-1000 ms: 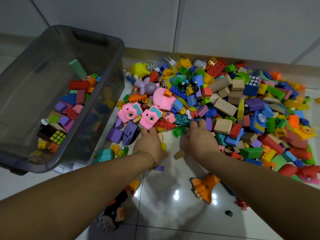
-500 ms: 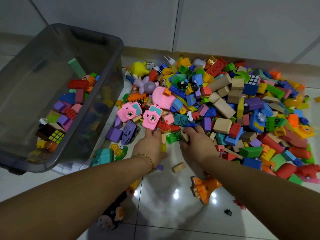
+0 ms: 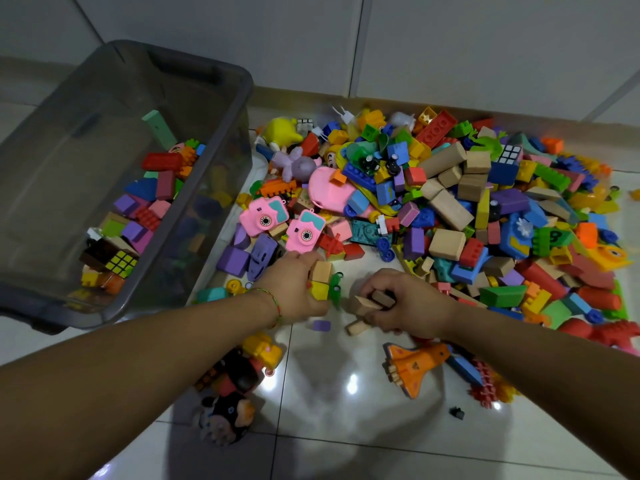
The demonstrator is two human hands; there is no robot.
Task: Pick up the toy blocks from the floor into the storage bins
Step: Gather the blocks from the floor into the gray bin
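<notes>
Toy blocks (image 3: 446,209) lie heaped in a broad, many-coloured pile on the tiled floor (image 3: 332,403), spread from the middle of the floor out to its right edge and back to the foot of the white wall (image 3: 450,46); plastic studded bricks, foam shapes and plain wooden blocks are mixed with two pink toy cameras (image 3: 265,216) at the pile's near left fringe. Beside the pile on the left stands a smoky, see-through storage bin (image 3: 239,109), tilted in the view, already holding a layer of blocks and a small puzzle cube (image 3: 121,261) on its bottom. At the near edge of the pile the left hand (image 3: 294,289), with a thin thread bracelet (image 3: 275,303) at the wrist, is clenched on a tan wooden block (image 3: 320,270), a yellow block (image 3: 318,291) and a green piece (image 3: 335,289). Just beside it the right hand (image 3: 412,303) is closed round a bunch of wooden blocks (image 3: 372,301), with one more wooden block (image 3: 356,328) lying on the tile touching or just under that hand; which, I cannot tell. A small purple piece (image 3: 321,324) sits on the tile between the two hands. Nearer the wearer, an orange toy shuttle (image 3: 415,367) lies under the right forearm and a dark toy figure (image 3: 232,393) under the left forearm
</notes>
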